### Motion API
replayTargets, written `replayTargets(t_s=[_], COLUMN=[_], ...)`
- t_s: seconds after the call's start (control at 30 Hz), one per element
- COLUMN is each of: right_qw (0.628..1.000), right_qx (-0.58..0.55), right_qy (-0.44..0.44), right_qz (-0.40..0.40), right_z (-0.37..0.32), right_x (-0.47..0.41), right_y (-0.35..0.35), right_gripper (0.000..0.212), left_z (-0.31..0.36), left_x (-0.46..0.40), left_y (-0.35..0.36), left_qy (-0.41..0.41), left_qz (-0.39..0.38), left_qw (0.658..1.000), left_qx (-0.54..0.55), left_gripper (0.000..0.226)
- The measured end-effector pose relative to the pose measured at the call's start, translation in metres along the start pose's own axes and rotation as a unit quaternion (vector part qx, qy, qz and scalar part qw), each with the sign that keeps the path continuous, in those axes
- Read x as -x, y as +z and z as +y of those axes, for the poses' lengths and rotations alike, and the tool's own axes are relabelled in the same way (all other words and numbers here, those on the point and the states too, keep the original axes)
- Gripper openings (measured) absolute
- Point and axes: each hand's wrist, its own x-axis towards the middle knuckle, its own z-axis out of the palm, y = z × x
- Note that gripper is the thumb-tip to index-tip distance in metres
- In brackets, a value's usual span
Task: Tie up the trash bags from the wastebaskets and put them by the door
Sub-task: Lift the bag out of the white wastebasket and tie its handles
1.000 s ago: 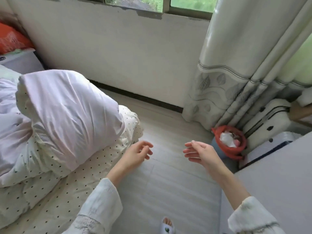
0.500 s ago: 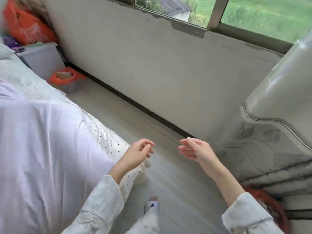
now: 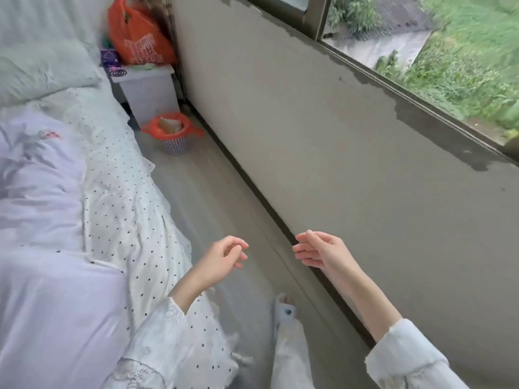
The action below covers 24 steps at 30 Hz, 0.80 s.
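My left hand and right hand hung apart and empty, fingers loosely curled, over the floor between the bed and the wall. Farther along the bed's side, the wastebasket stood on the floor with its red trash bag untied over the rim, just before a white box at the bed's far end.

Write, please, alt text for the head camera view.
Both hands, left hand and right hand, hang empty with loosely curled fingers above a narrow floor strip between a bed and a wall. Far ahead stands a small wastebasket lined with an orange trash bag.
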Motion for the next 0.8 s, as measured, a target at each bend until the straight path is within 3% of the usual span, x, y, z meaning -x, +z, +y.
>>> replayTargets(t_s=[0.2,0.57,0.8], right_qw=[0.992,0.959,0.961], right_qx=[0.067,0.141,0.148], right_qy=[-0.017,-0.001,0.019], right_qz=[-0.104,-0.247,-0.234], right_z=[-0.104,-0.228,-0.309], right_x=[-0.155,-0.356,-0.508], right_y=[0.003,0.087,0.171], right_gripper=[0.027,0.027,0.027], left_z=[0.045,0.076,0.087], left_x=[-0.114,-0.254,-0.406], left_y=[-0.040,-0.136,-0.254], left_qy=[-0.035,-0.110,-0.118], left_qz=[0.156,0.253,0.250], left_qw=[0.984,0.950,0.948], left_qx=[0.076,0.144,0.158], left_gripper=[0.024,0.022,0.020])
